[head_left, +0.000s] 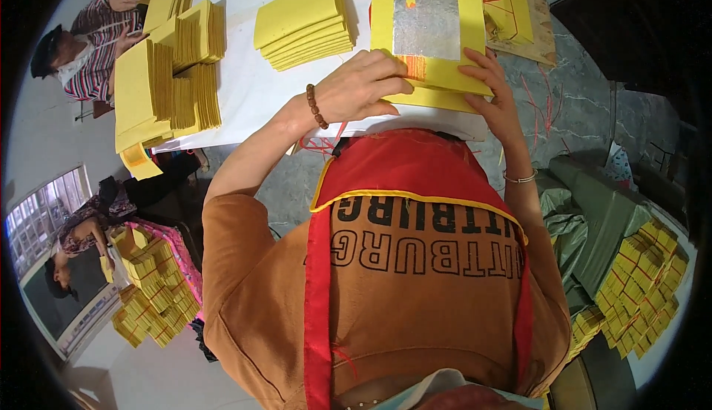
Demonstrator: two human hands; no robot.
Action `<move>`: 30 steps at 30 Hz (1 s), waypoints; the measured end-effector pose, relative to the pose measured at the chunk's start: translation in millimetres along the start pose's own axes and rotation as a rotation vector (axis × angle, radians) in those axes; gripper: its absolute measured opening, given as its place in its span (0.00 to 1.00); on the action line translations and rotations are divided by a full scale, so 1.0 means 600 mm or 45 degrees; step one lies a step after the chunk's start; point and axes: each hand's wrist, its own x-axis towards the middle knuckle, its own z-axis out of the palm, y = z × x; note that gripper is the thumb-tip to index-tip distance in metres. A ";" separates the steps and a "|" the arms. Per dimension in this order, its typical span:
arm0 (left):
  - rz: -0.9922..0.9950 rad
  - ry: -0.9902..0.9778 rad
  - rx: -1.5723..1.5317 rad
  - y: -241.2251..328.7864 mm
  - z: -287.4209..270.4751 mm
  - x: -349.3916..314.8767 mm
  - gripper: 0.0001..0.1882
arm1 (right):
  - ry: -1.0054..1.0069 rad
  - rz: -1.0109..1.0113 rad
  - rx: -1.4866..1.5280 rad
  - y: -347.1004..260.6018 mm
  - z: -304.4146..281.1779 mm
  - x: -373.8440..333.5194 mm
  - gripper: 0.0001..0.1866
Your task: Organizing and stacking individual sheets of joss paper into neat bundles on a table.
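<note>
In front of me on the white-covered table lies a stack of yellow paper [383,24]. Its top sheet bears a silver foil square [426,28] and an orange patch [415,67]. My left hand [360,84], with a brown bead bracelet, has its fingers curled at the stack's near left corner. Around the near right edge, my right hand [493,95] grips the stack, fingers on top of and along the sheets. A thin bangle sits on that wrist. Just left of the stack is a fanned pile of yellow paper [302,21].
More yellow piles [167,69] stand along the table's left side. Red-tied yellow bundles [512,10] sit at the back right. Red strings [545,102] lie on the grey floor. One person [93,61] sits at far left; another [78,239] is lower left beside heaped bundles [159,280].
</note>
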 end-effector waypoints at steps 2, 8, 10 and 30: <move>0.027 -0.010 0.018 -0.001 -0.005 0.002 0.21 | 0.005 -0.006 0.010 0.003 0.001 -0.001 0.22; 0.022 -0.048 0.025 -0.001 -0.007 0.002 0.20 | 0.020 0.008 0.015 0.006 0.003 -0.002 0.21; 0.040 -0.039 0.007 -0.001 -0.012 0.004 0.18 | 0.023 -0.015 0.025 0.007 0.002 -0.002 0.21; -0.308 0.312 -0.174 -0.017 -0.018 -0.005 0.18 | 0.243 -0.121 0.000 0.025 0.013 0.009 0.13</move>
